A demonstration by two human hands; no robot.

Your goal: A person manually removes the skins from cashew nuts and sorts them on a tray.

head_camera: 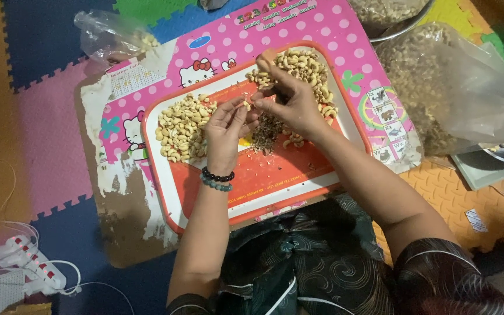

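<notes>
Foam mats underneath; over the glossy orange tray, my left hand and right hand pinch one curved cashew, pale heap at nine o'clock.

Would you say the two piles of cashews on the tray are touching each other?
Apart. The head view shows the left pile and right pile separated by bare tray and the hands.

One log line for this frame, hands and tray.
left hand: pinching cashew | right hand: fingertips on same nut | tray: two nut piles, husk scraps between
</notes>
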